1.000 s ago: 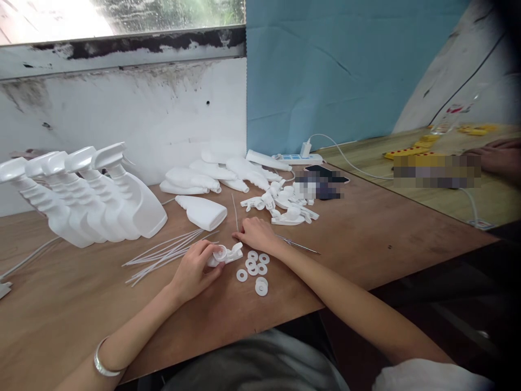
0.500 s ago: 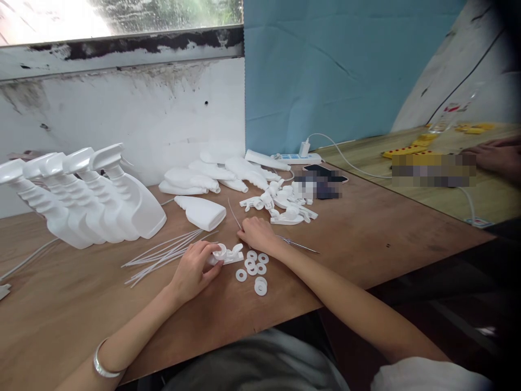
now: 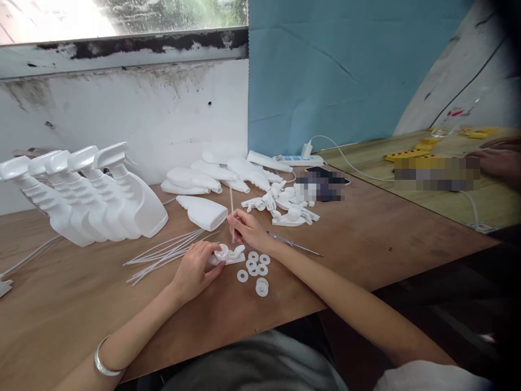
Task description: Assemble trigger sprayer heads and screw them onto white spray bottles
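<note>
My left hand (image 3: 200, 270) is closed around a white trigger spray head (image 3: 236, 255) lying on the table, its round cap facing up. My right hand (image 3: 247, 228) pinches a thin white tube (image 3: 232, 200) and holds it upright, its lower end just above and right of the spray head. Several flat white washers (image 3: 242, 276) lie right of the spray head. Left of my left hand is a loose bundle of white tubes (image 3: 157, 255). A slim metal pointed tool (image 3: 297, 245) rests under my right wrist; its exact kind is unclear.
Assembled white spray bottles (image 3: 106, 212) stand in a row at left. Empty-necked bottles (image 3: 203, 212) lie by the wall, and a pile of spray heads (image 3: 287, 206) sits right of them. Behind are a power strip (image 3: 299, 161) and phone (image 3: 328, 175). Another person's hand (image 3: 499, 157) is at far right.
My right hand has lifted slightly and turned, bringing the tube from a slant to upright near the spray head. My left hand keeps its hold. The view has shifted slightly.
</note>
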The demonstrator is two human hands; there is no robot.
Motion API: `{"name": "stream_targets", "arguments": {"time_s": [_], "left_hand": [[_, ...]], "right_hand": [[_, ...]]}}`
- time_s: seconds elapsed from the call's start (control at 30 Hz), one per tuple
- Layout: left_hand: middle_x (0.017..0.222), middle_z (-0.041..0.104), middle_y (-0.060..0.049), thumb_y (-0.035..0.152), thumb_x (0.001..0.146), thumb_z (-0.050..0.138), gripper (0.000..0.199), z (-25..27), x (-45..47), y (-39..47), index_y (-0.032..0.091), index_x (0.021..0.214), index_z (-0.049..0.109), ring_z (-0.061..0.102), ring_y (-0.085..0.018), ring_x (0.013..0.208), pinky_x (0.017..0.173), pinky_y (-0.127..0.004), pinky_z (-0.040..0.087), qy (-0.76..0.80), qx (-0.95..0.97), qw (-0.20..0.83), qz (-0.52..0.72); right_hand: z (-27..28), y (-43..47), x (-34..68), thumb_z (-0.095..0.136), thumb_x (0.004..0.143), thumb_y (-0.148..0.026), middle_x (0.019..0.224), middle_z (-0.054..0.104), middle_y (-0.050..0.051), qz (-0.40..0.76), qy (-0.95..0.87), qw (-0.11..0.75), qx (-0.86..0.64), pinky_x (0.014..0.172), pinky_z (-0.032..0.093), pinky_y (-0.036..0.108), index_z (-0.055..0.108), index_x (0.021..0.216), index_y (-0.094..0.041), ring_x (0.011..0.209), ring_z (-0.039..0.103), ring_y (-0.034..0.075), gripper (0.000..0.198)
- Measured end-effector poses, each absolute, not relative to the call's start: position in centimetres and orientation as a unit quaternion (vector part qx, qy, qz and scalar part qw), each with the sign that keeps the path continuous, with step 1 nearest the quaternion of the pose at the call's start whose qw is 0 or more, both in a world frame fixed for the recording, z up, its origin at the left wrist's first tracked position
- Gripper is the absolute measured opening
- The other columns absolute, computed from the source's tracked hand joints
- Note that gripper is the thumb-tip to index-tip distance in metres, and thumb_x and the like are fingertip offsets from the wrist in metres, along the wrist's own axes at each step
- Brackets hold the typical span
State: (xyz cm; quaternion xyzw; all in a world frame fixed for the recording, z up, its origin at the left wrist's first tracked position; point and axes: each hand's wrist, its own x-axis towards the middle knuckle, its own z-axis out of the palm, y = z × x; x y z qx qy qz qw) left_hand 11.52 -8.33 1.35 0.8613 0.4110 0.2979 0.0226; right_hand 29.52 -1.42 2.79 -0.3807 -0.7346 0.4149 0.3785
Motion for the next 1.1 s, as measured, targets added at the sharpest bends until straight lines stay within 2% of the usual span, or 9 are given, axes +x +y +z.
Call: {"name": "stream_targets", "arguments": {"time_s": [0.07, 0.13, 0.43, 0.6, 0.83, 0.97, 1.1], "left_hand": [[0.082, 0.059, -0.003, 0.024, 0.082, 0.052, 0.015, 1.3, 11.5, -8.3, 0.018, 0.095, 0.048, 0.054, -0.017, 0.076, 0.070, -0.030, 0.042, 0.415, 0.857, 0.020, 0.306], [0.081, 0.059, -0.003, 0.024, 0.081, 0.053, 0.015, 1.2, 11.5, -8.3, 0.018, 0.094, 0.048, 0.054, -0.017, 0.075, 0.069, -0.030, 0.042, 0.418, 0.854, 0.020, 0.310], [0.083, 0.059, -0.003, 0.023, 0.081, 0.052, 0.015, 1.3, 11.6, -8.3, 0.018, 0.095, 0.048, 0.055, -0.017, 0.077, 0.070, -0.030, 0.041, 0.413, 0.855, 0.028, 0.313], [0.083, 0.060, -0.003, 0.024, 0.082, 0.053, 0.017, 1.2, 11.5, -8.3, 0.018, 0.097, 0.048, 0.055, -0.017, 0.077, 0.071, -0.030, 0.041, 0.414, 0.854, 0.029, 0.314], [0.089, 0.060, -0.005, 0.026, 0.084, 0.051, 0.016, 1.1, 11.5, -8.1, 0.018, 0.098, 0.049, 0.054, -0.019, 0.082, 0.073, -0.032, 0.040, 0.411, 0.863, 0.028, 0.294], [0.090, 0.060, -0.005, 0.027, 0.083, 0.052, 0.017, 1.0, 11.4, -8.1, 0.019, 0.098, 0.049, 0.054, -0.019, 0.082, 0.073, -0.032, 0.041, 0.416, 0.860, 0.030, 0.295], [0.094, 0.061, -0.005, 0.028, 0.083, 0.053, 0.019, 0.9, 11.2, -8.1, 0.019, 0.100, 0.049, 0.054, -0.020, 0.085, 0.075, -0.033, 0.041, 0.413, 0.862, 0.033, 0.291]], "right_hand": [[2.4, -1.6, 29.2, 0.041, 0.084, -0.053, 0.057, 0.057, -0.004, 0.555, -0.662, 0.415, -0.287, 0.043, 0.041, 0.021, 0.038, 0.077, -0.020, 0.043, 0.050, 0.009, 0.034], [2.2, -1.8, 29.0, 0.050, 0.079, -0.054, 0.061, 0.060, -0.002, 0.606, -0.628, 0.417, -0.254, 0.045, 0.044, 0.022, 0.042, 0.077, -0.019, 0.048, 0.055, 0.010, 0.037], [2.1, -2.0, 29.0, 0.050, 0.080, -0.054, 0.064, 0.060, -0.001, 0.593, -0.641, 0.414, -0.257, 0.049, 0.045, 0.023, 0.044, 0.075, -0.017, 0.050, 0.054, 0.010, 0.038], [2.3, -2.4, 29.1, 0.046, 0.083, -0.052, 0.066, 0.060, 0.000, 0.552, -0.684, 0.404, -0.252, 0.049, 0.042, 0.023, 0.044, 0.076, -0.017, 0.050, 0.051, 0.009, 0.036], [2.6, -3.0, 29.7, 0.036, 0.092, -0.039, 0.062, 0.056, -0.003, 0.361, -0.802, 0.393, -0.268, 0.053, 0.038, 0.020, 0.045, 0.081, -0.018, 0.051, 0.049, 0.008, 0.025], [3.0, -3.3, 29.8, 0.042, 0.091, -0.033, 0.065, 0.058, -0.002, 0.308, -0.820, 0.406, -0.261, 0.055, 0.039, 0.019, 0.046, 0.082, -0.017, 0.053, 0.050, 0.007, 0.018], [3.3, -3.6, 29.7, 0.050, 0.086, -0.033, 0.064, 0.059, -0.002, 0.299, -0.821, 0.399, -0.278, 0.054, 0.038, 0.019, 0.055, 0.078, -0.016, 0.055, 0.051, 0.008, 0.019]]}}
